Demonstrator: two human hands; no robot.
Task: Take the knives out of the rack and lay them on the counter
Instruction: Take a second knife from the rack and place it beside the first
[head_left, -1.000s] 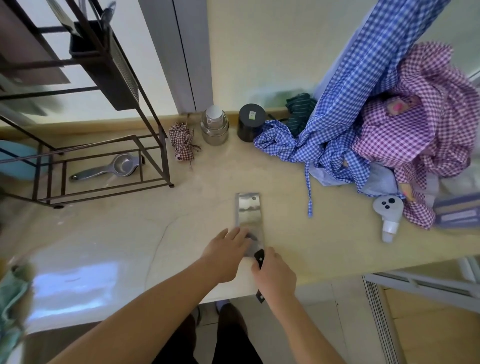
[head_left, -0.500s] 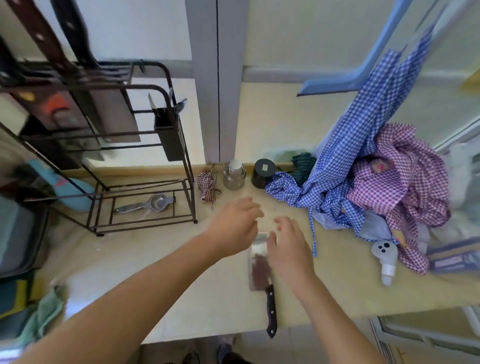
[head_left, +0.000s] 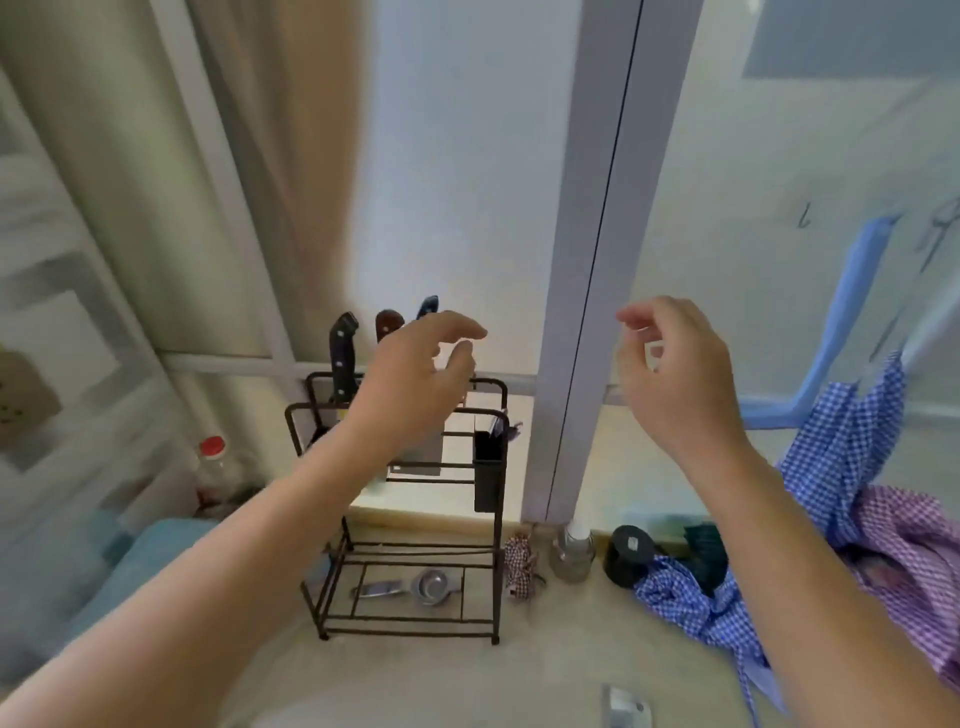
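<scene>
Knives (head_left: 343, 358) racked behind empty left hand (head_left: 415, 389).

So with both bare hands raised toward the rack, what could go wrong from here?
1. The left hand covers the black wire rack top, hiding the blades; a blind grab might meet an edge.
2. The black-handled knife, brown handle and blue handle stand close together, so pulling one could snag another.
</scene>
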